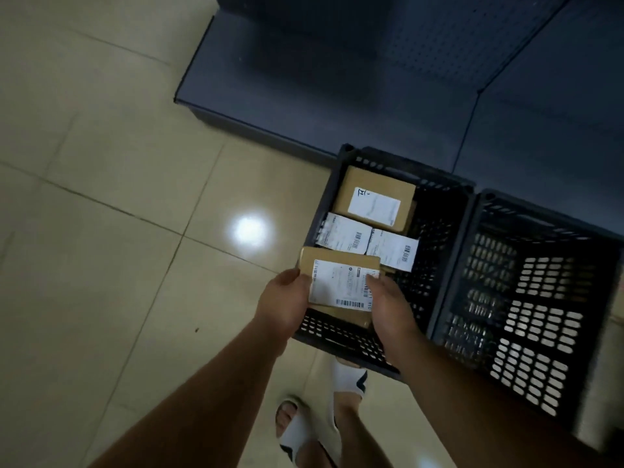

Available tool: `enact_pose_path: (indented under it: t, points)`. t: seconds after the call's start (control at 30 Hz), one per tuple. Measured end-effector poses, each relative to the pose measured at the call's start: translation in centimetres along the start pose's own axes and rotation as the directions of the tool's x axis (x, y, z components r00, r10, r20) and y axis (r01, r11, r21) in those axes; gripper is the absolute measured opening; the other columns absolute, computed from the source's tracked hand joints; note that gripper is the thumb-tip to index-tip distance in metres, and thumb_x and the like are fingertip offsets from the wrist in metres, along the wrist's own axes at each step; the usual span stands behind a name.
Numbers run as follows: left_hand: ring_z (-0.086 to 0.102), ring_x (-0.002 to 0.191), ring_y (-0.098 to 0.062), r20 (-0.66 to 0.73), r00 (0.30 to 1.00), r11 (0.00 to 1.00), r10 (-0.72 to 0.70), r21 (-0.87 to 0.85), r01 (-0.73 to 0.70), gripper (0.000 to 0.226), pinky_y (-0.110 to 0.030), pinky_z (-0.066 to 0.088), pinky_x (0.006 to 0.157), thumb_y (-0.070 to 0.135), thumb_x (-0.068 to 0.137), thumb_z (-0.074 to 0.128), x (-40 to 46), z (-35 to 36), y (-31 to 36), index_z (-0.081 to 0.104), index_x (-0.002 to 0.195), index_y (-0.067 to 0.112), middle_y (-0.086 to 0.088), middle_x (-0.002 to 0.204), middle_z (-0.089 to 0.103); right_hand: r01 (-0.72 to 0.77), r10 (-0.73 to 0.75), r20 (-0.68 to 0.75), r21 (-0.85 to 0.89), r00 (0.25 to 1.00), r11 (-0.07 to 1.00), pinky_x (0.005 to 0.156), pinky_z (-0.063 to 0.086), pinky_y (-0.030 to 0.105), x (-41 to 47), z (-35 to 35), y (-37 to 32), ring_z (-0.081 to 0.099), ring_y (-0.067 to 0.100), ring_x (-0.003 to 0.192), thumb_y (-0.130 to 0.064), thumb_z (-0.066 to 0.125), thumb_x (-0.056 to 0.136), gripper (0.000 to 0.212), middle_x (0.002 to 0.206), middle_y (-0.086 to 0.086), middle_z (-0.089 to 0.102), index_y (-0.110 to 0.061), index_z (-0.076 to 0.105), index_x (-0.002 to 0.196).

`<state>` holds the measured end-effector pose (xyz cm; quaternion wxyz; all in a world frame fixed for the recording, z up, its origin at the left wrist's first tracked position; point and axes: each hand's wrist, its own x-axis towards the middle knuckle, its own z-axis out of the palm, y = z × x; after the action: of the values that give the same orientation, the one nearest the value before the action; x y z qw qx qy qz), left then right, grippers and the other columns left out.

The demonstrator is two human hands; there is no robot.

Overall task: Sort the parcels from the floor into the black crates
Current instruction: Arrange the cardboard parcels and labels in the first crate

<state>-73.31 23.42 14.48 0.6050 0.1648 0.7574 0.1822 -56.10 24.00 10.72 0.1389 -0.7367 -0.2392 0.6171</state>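
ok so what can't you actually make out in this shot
- Print on the white label of the brown cardboard parcel held by the left hand and right hand: head view, too small and blurred.
- Right black plastic crate: far side cut off by the frame edge.
- Left black plastic crate floor: hidden under parcels.

A parcel storeroom: dark pegboard shelving (422,62) on tiled floor (101,197), black crates (540,298) holding labelled parcels (373,197).
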Motion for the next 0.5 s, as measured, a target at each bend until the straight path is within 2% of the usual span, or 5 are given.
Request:
enact_pose_path:
  t: [0.1, 0.17, 0.33, 0.43, 0.5]
  points:
    - [0.074, 0.088, -0.026, 0.000, 1.000, 0.996, -0.004, 0.089, 0.004, 0.028, -0.047, 0.062, 0.079, 0.035, 0.086, 0.053, 2.8, 2.2, 1.4, 0.069, 0.108, 0.033, 0.001, 0.099, 0.075, -0.012, 0.020, -0.091, 0.084, 0.996, 0.996, 0.096, 0.051, 0.046, 1.9, -0.9, -0.7, 0.065, 0.020, 0.101, -0.049, 0.049, 0.085, 0.027, 0.113, -0.004, 0.068, -0.039, 0.066, 0.103]
    - [0.072, 0.089, -0.022, 0.018, 1.000, 0.991, 0.004, 0.136, -0.006, 0.024, -0.037, 0.060, 0.073, 0.032, 0.088, 0.053, 4.7, 3.7, 1.9, 0.066, 0.108, 0.037, 0.003, 0.101, 0.073, -0.027, 0.045, -0.129, 0.136, 0.991, 0.990, 0.091, 0.055, 0.044, 3.6, -1.5, -0.8, 0.067, 0.018, 0.095, -0.047, 0.051, 0.085, 0.022, 0.108, -0.006, 0.070, -0.042, 0.065, 0.100]
    - [0.068, 0.082, -0.016, 0.044, 0.999, 0.965, 0.030, 0.260, -0.040, 0.022, -0.025, 0.048, 0.059, 0.021, 0.089, 0.054, 9.2, 6.1, 2.9, 0.058, 0.107, 0.033, 0.005, 0.097, 0.070, -0.098, 0.128, -0.216, 0.143, 0.968, 0.985, 0.084, 0.056, 0.040, 7.6, -1.7, -1.1, 0.065, 0.022, 0.096, -0.052, 0.049, 0.084, 0.060, 0.116, -0.002, 0.065, -0.040, 0.040, 0.143]
    - [0.065, 0.083, -0.015, 0.047, 0.999, 0.956, 0.027, 0.290, -0.040, 0.024, -0.025, 0.051, 0.061, 0.019, 0.091, 0.055, 11.7, 7.0, 3.4, 0.053, 0.112, 0.029, 0.003, 0.103, 0.068, -0.091, 0.117, -0.232, 0.121, 0.966, 0.988, 0.069, 0.056, 0.032, 9.7, -1.2, -1.2, 0.067, 0.017, 0.087, -0.048, 0.047, 0.086, 0.044, 0.110, -0.005, 0.067, -0.044, 0.049, 0.131]
    - [0.064, 0.076, -0.013, 0.053, 0.998, 0.945, 0.036, 0.322, -0.051, 0.020, -0.017, 0.046, 0.044, 0.015, 0.091, 0.053, 13.2, 7.6, 3.6, 0.060, 0.109, 0.022, 0.001, 0.101, 0.069, -0.078, 0.100, -0.252, 0.094, 0.963, 0.993, 0.078, 0.059, 0.039, 11.0, -0.8, -1.2, 0.068, 0.020, 0.092, -0.046, 0.046, 0.084, 0.036, 0.117, -0.003, 0.067, -0.044, 0.055, 0.119]
